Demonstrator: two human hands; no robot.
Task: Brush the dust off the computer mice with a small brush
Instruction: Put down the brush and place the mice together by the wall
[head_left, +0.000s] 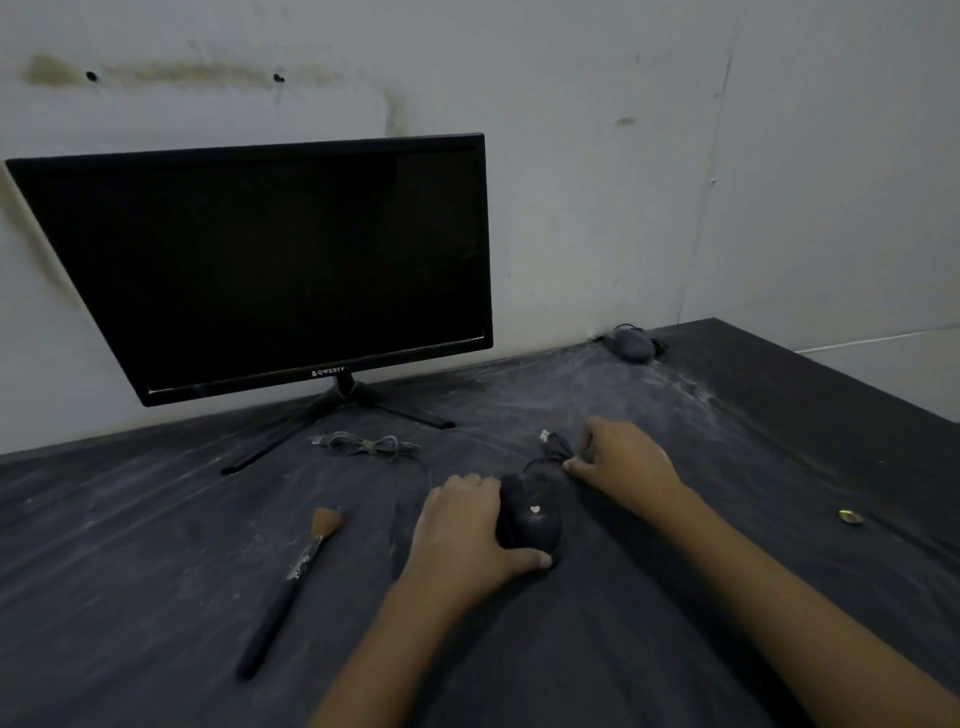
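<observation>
A black wired mouse (535, 514) with a small pale mark on its back lies on the dusty dark table (156, 571). My left hand (462, 525) grips its left side, thumb under the near end. My right hand (623, 462) pinches the mouse's bundled cable (556, 447) just beyond it, the USB plug sticking out. A small brush (296, 571) with a black handle and tan bristles rests on the table left of my left hand, untouched. A second, grey dusty mouse (631, 344) sits far back by the wall.
A black monitor (270, 265) on a tripod stand leans at the back left. A coiled grey cable (369, 447) lies in front of the stand. A small shiny object (849, 516) rests at the right. Pale dust streaks the table's middle and back.
</observation>
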